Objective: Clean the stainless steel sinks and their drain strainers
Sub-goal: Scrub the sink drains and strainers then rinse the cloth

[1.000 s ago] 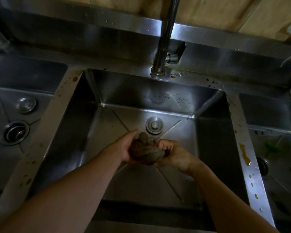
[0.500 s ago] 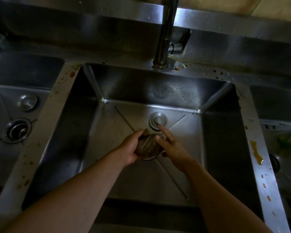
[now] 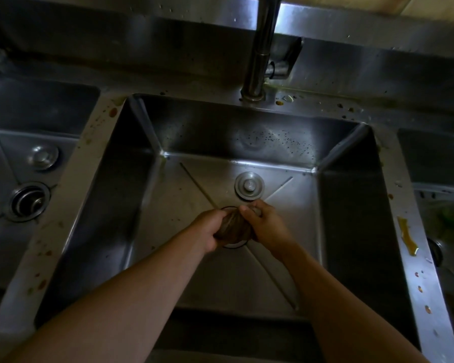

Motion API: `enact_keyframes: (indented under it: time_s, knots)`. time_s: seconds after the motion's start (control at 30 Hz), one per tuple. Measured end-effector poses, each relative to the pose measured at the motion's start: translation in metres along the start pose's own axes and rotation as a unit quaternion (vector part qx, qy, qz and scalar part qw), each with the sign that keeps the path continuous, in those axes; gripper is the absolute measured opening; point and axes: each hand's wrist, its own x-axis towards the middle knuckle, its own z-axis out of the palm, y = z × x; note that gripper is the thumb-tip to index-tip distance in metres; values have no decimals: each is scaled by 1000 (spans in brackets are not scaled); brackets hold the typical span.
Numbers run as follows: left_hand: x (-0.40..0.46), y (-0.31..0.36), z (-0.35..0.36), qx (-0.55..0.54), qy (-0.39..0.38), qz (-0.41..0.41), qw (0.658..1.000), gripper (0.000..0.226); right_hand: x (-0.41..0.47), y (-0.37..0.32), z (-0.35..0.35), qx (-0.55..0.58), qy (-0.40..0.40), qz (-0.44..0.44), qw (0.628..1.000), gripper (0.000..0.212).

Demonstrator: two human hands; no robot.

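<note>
Both hands meet over the drain opening (image 3: 233, 246) of the middle stainless steel sink (image 3: 351, 218). My left hand (image 3: 207, 229) grips the side of a brownish, dirty drain strainer (image 3: 232, 229). My right hand (image 3: 262, 224) holds its top and right side, fingers curled over it. The strainer sits low, right above or in the opening; the hands hide which. A round metal drain stopper (image 3: 249, 186) lies on the sink floor just behind the hands.
The faucet (image 3: 260, 48) rises behind the middle sink. The left sink (image 3: 0, 231) shows an open drain (image 3: 29, 201) and a loose stopper (image 3: 43, 157). Orange stains (image 3: 406, 237) mark the right divider. The right sink (image 3: 446, 213) holds green debris.
The strainer was held up above the sink floor a second ago. Both hands have lowered it to the drain opening, and my right hand has closed over its top.
</note>
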Motion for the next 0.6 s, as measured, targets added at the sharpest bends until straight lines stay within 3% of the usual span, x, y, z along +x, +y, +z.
enact_keyframes:
  time_s: [0.1,0.17,0.23,0.43,0.6]
  knots:
    - [7,-7,7,73,74,112,988,18,3,4,3,-2,19,4,1000,21]
    - [10,-12,9,199,110,201,953,21,7,9,5,-2,15,17,1000,25]
    - [15,-16,10,273,99,255,922,19,14,15,8,-12,16,35,999,27]
    - [47,-23,4,325,106,318,885,28,41,37,19,1,7,96,995,26]
    - [69,-30,4,342,127,326,872,17,56,52,27,49,3,123,991,31]
